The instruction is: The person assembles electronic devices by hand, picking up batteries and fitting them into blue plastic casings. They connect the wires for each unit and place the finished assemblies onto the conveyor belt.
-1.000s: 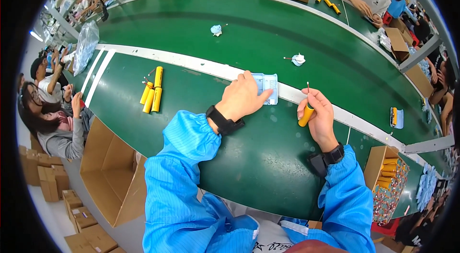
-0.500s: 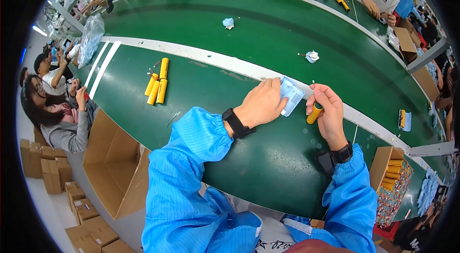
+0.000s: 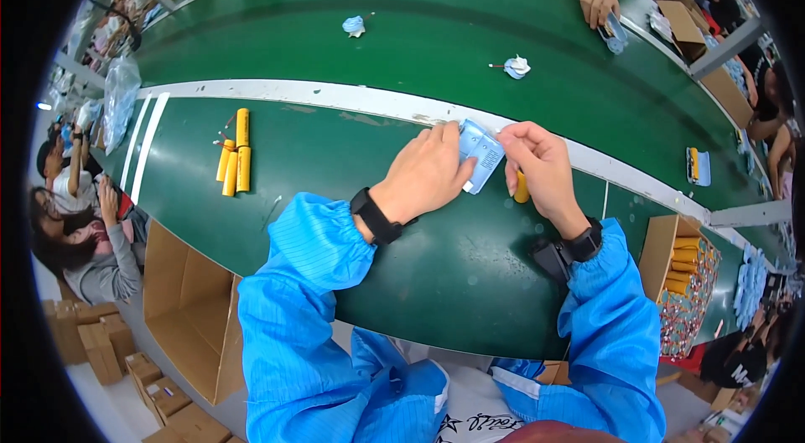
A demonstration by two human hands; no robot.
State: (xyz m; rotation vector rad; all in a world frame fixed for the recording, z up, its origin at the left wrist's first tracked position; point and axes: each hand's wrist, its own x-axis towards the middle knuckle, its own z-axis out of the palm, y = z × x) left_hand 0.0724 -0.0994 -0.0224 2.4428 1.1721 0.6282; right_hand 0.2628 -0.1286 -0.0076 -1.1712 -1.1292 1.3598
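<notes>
My left hand (image 3: 417, 173) is closed on a light blue plastic casing (image 3: 481, 160), its thumb lying across the lower left of it. The casing is held just above the green bench, by the white strip. My right hand (image 3: 543, 168) is closed around a yellow cylindrical battery (image 3: 521, 188), mostly covered by the fingers. The right thumb and forefinger pinch together at the casing's upper right edge; what is between them is too small to make out. To the left, several yellow batteries with thin wires (image 3: 243, 165) lie grouped on the bench.
Beyond the white strip, a green belt carries two small blue-and-white bundles (image 3: 354, 26) and an opened blue casing with a battery (image 3: 698, 166). A cardboard box of wired batteries (image 3: 656, 254) stands at right. An opened carton (image 3: 189, 300) is at lower left. Across the belt, a co-worker's hand (image 3: 599, 0) reaches in.
My right hand has moved in to the casing's right edge, bringing the battery along. Across the belt, a co-worker's hand has reached out to a blue casing. The whole view has shifted.
</notes>
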